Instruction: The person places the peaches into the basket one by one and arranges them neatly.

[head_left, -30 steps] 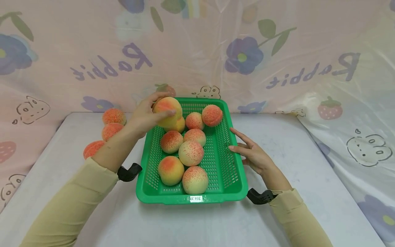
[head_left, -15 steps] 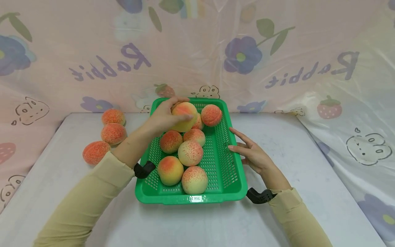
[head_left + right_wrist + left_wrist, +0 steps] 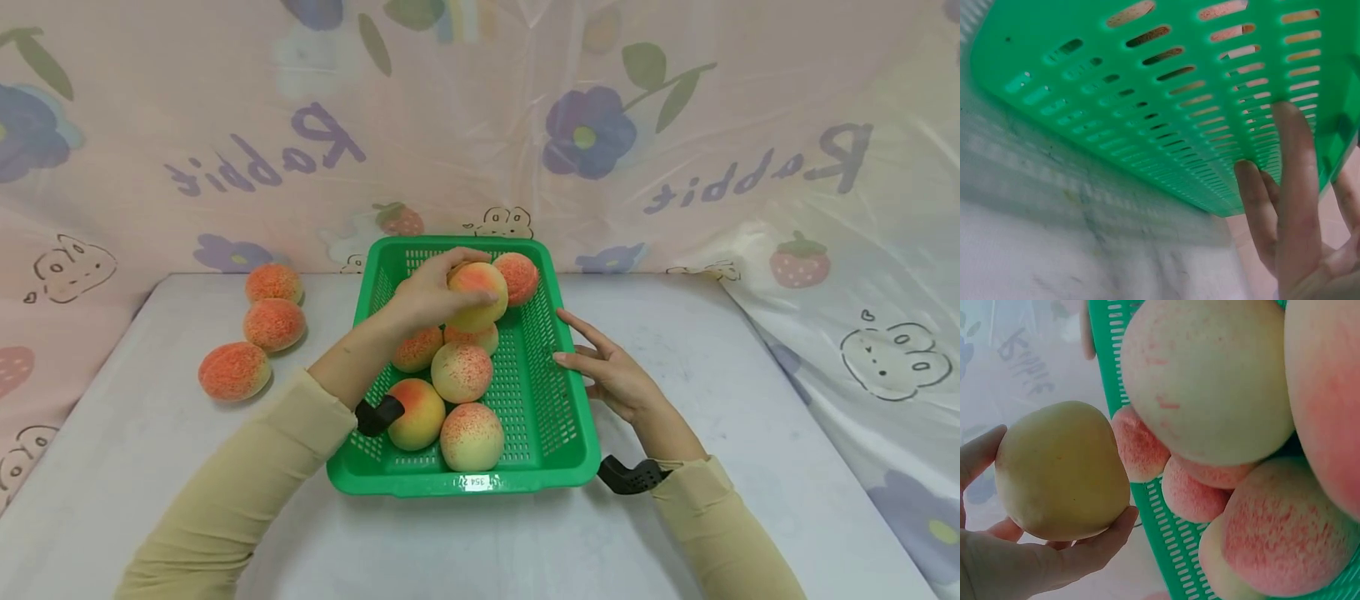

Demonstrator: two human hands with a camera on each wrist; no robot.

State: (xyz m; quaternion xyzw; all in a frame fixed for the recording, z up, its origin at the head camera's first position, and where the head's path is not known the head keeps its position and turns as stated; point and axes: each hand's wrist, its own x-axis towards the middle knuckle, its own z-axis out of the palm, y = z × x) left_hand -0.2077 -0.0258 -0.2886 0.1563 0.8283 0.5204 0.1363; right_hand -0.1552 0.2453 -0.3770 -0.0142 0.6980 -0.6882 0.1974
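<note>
My left hand (image 3: pixel 427 292) grips a yellow peach (image 3: pixel 480 304) with a red-orange blush, held over the back part of a green plastic basket (image 3: pixel 588 450). In the left wrist view the thumb and fingers curl round the peach (image 3: pixel 1063 472), its pale yellow side showing. Below it several speckled peaches (image 3: pixel 462 372) lie in the basket, some partly hidden by the hand and the held peach. My right hand (image 3: pixel 618 383) holds the basket's right side, thumb over the rim. In the right wrist view its fingers (image 3: pixel 1297 181) press on the slotted outer wall.
On the white table (image 3: pixel 285 533), left of the basket, lie three red-orange peaches, the nearest one (image 3: pixel 234 371) a little apart from the others. A patterned curtain (image 3: pixel 465 125) hangs behind the table. A white label (image 3: pixel 476 482) sits on the basket's front rim.
My left hand has carried the yellow peach rightward and slightly nearer, from the basket's back left corner toward its middle. The right hand and basket have stayed in place.
</note>
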